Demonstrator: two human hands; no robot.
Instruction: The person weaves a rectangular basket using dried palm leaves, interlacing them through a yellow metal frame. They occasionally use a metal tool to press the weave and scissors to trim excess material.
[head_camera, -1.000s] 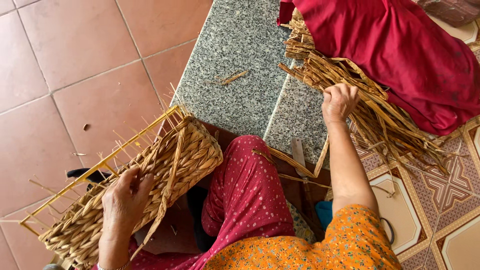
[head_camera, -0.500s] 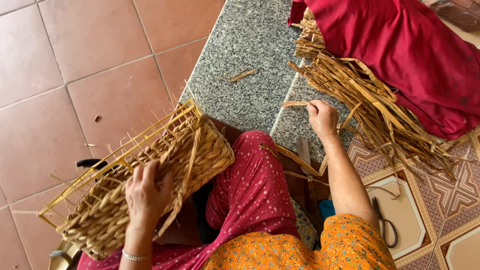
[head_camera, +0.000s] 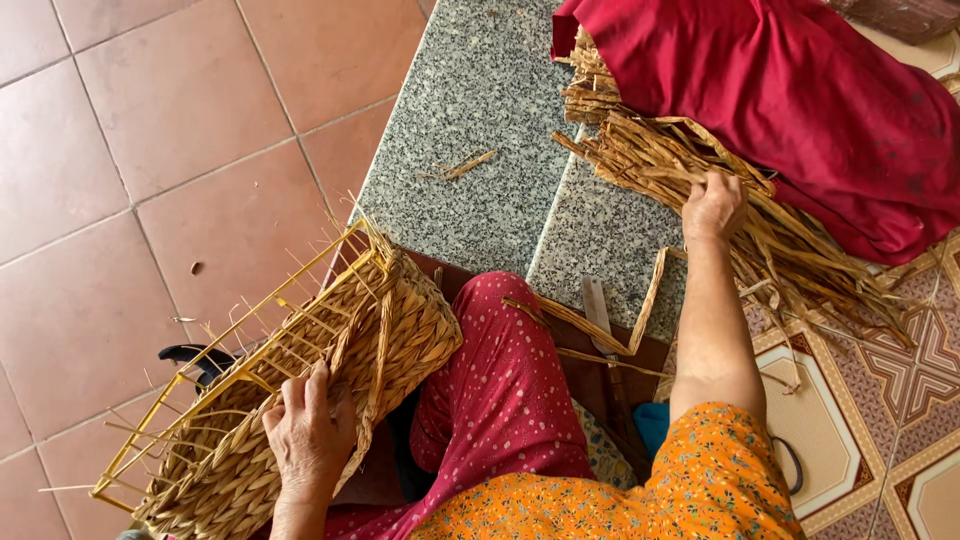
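A half-woven straw basket (head_camera: 300, 380) on a yellow wire frame (head_camera: 250, 320) rests on my lap. My left hand (head_camera: 305, 430) lies flat on its woven side and steadies it. A loose strand (head_camera: 378, 345) hangs over the basket wall. My right hand (head_camera: 712, 205) reaches forward into a pile of dried straw strips (head_camera: 720, 210) on the floor and closes its fingers on strands there.
A red cloth (head_camera: 800, 90) covers the far part of the straw pile. A grey granite slab (head_camera: 480, 160) lies ahead with a straw scrap (head_camera: 458, 167) on it. A knife (head_camera: 597, 305) and cut strips sit beside my knee. Terracotta tiles lie to the left, patterned tiles to the right.
My right hand drew back from the pile half a second ago and has since reached into it again. The basket stays on my lap, with the left hand shifted slightly on its side.
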